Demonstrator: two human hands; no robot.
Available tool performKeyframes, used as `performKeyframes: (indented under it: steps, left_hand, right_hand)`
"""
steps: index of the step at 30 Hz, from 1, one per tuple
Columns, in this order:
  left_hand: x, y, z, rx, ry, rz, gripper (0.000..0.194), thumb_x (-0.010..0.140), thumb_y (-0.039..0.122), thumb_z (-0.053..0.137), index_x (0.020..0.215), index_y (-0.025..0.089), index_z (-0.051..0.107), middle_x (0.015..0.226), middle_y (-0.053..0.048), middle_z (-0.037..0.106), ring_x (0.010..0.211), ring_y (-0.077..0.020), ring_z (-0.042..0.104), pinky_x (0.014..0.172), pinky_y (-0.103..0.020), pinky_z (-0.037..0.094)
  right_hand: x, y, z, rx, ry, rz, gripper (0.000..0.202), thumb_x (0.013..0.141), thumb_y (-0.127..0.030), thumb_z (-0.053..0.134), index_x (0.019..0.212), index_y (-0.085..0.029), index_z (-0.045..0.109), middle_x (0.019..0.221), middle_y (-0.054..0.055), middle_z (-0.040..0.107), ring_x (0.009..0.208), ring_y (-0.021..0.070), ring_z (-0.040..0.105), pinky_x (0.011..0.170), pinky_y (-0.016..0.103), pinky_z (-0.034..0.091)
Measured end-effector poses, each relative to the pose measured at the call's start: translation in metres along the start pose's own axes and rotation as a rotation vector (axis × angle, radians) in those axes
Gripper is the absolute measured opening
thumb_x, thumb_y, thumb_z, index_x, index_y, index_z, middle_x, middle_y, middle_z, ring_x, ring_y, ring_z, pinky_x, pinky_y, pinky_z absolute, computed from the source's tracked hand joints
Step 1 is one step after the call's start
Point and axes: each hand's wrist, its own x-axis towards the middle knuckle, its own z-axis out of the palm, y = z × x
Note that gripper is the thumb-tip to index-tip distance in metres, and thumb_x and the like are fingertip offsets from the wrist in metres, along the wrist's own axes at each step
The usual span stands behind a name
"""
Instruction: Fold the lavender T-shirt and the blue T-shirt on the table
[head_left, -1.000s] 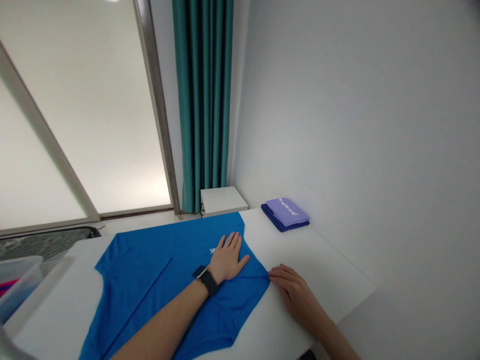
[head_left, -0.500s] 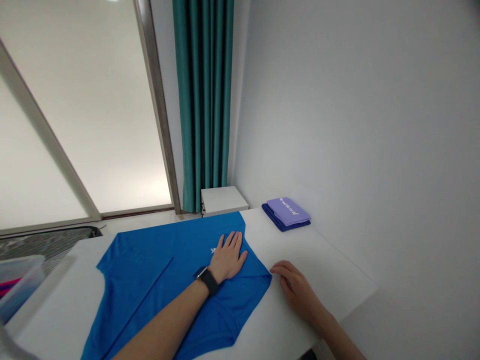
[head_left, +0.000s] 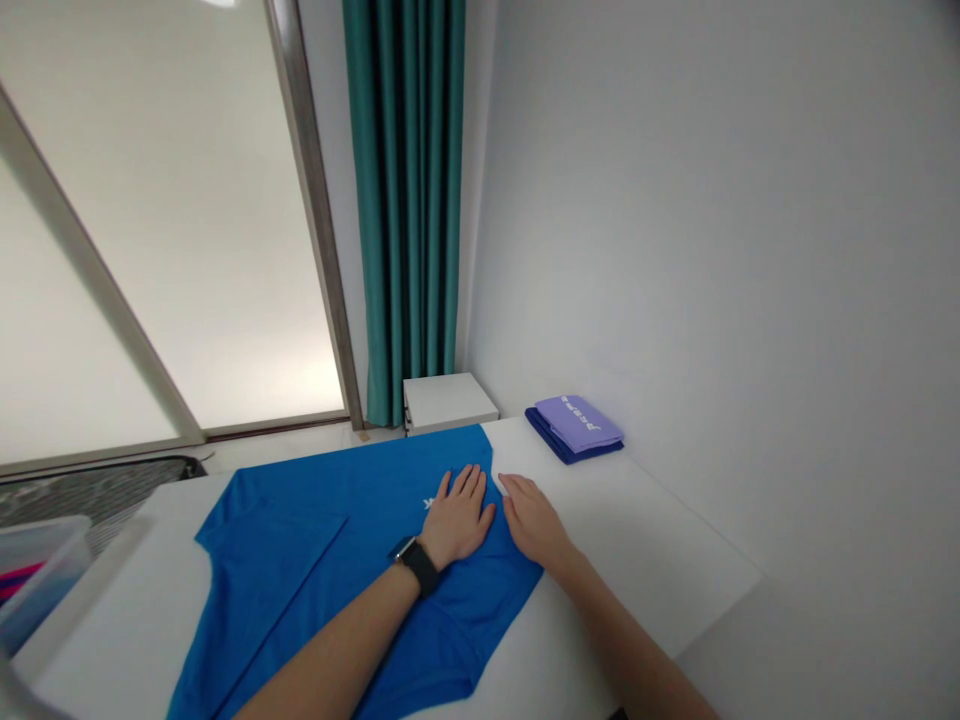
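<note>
A blue T-shirt (head_left: 300, 570) lies spread on the white table, with part of its left side folded inward and a bit of white lettering near my fingers. My left hand (head_left: 457, 515), with a dark watch on the wrist, rests flat on the shirt near its right end, fingers spread. At the shirt's right edge is my right hand (head_left: 534, 520), its fingertips by the border between cloth and table. Its fingers are stretched out and the thumb is slightly apart; no cloth shows gripped in it.
Folded purple and navy clothes (head_left: 579, 428) lie stacked at the table's back right, near the wall. A clear plastic bin (head_left: 45, 580) with pink and dark items stands at the left. Behind the white table (head_left: 637, 560) are a low white cabinet (head_left: 450, 400) and a green curtain (head_left: 409, 220).
My right hand has moved left and away from me, from the shirt's right corner up along its edge beside my left hand. My left hand has stayed in place.
</note>
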Motion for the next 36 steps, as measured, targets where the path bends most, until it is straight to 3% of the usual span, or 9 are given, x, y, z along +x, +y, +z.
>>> performKeyframes:
  steps: [5,11,18,26,31,36]
  left_hand:
    - [0.009,-0.013,-0.011,-0.052,0.072,-0.158,0.055,0.091,0.034,0.041,0.143,0.015,0.042,0.148,-0.014,0.044,0.137,-0.029,0.037,0.108,-0.048,0.032]
    - [0.013,-0.046,-0.026,-0.17,0.109,-0.279,0.044,0.088,0.029,0.048,0.131,0.02,0.053,0.122,-0.011,0.065,0.115,-0.0299,0.053,0.095,-0.048,0.039]
    - [0.018,-0.061,-0.016,-0.47,0.137,-0.246,0.037,0.085,0.022,0.053,0.122,0.023,0.058,0.108,-0.003,0.068,0.096,-0.0194,0.062,0.089,-0.036,0.043]
    - [0.01,-0.048,-0.03,-0.305,0.053,-0.164,0.031,0.089,0.032,0.05,0.115,0.031,0.065,0.12,-0.004,0.065,0.109,-0.0269,0.052,0.095,-0.048,0.036]
    - [0.011,-0.048,-0.029,-0.318,0.048,-0.161,0.026,0.09,0.03,0.048,0.104,0.028,0.07,0.112,-0.004,0.068,0.107,-0.0267,0.054,0.096,-0.05,0.036]
    - [0.014,-0.053,-0.024,-0.52,0.154,-0.063,0.028,0.09,0.025,0.046,0.106,0.022,0.07,0.109,-0.006,0.066,0.103,-0.0204,0.06,0.097,-0.036,0.044]
  right_hand:
    - [-0.005,0.002,0.012,-0.062,0.015,-0.008,0.042,0.096,-0.019,0.036,0.135,-0.014,0.049,0.133,0.014,0.056,0.126,0.0247,0.048,0.109,0.045,0.037]
    - [-0.006,0.002,0.01,-0.039,-0.005,-0.007,0.042,0.095,-0.019,0.037,0.135,-0.013,0.05,0.134,0.014,0.056,0.125,0.0248,0.048,0.109,0.045,0.036]
    - [-0.005,0.007,0.011,0.046,-0.002,-0.005,0.046,0.092,-0.017,0.038,0.137,-0.016,0.048,0.133,0.012,0.056,0.123,0.0234,0.049,0.108,0.044,0.038]
    - [-0.006,0.007,0.011,0.036,0.0,0.015,0.053,0.09,-0.015,0.039,0.142,-0.019,0.043,0.134,0.011,0.056,0.123,0.0228,0.049,0.106,0.044,0.038]
    - [-0.006,0.008,0.011,0.042,0.009,0.01,0.052,0.09,-0.016,0.039,0.141,-0.019,0.044,0.132,0.011,0.057,0.122,0.0229,0.05,0.106,0.044,0.038]
    - [-0.007,0.007,0.01,0.055,0.004,0.014,0.05,0.09,-0.015,0.039,0.139,-0.018,0.046,0.133,0.011,0.057,0.123,0.0232,0.049,0.107,0.043,0.038]
